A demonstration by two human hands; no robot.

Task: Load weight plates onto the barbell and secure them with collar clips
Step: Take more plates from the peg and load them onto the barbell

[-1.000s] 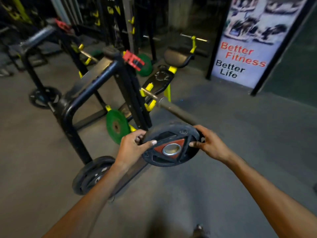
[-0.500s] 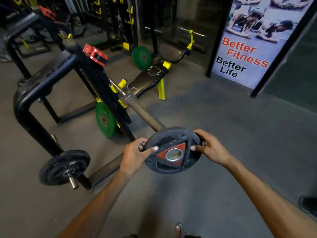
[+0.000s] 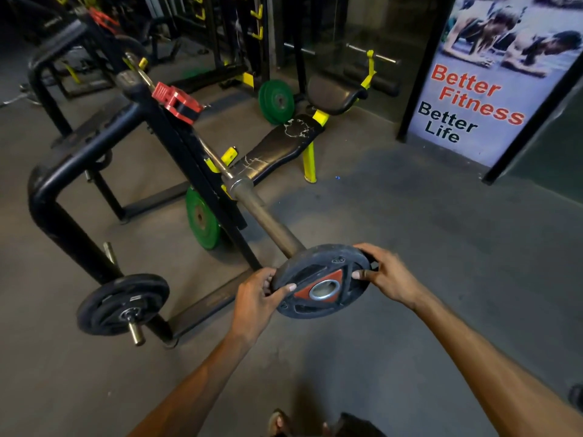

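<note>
Your two hands, left (image 3: 255, 298) and right (image 3: 388, 275), grip one black weight plate (image 3: 321, 282) by opposite rims, held between them at the barbell (image 3: 271, 222) sleeve's near end. Beyond are one stored black plate (image 3: 123, 304), one green plate (image 3: 202, 219), one red collar clip (image 3: 176, 100) and a green pair (image 3: 276, 102).

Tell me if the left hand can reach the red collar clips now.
Probably not yet: the left hand grips the weight plate at the end of the barbell sleeve, and the red collar clips sit far up the rack.

Bare forearms (image 3: 195, 383) lead to left hand (image 3: 255, 298) and right hand (image 3: 389, 279); foot (image 3: 277, 421) and dark clothing (image 3: 356, 427) below.
</note>
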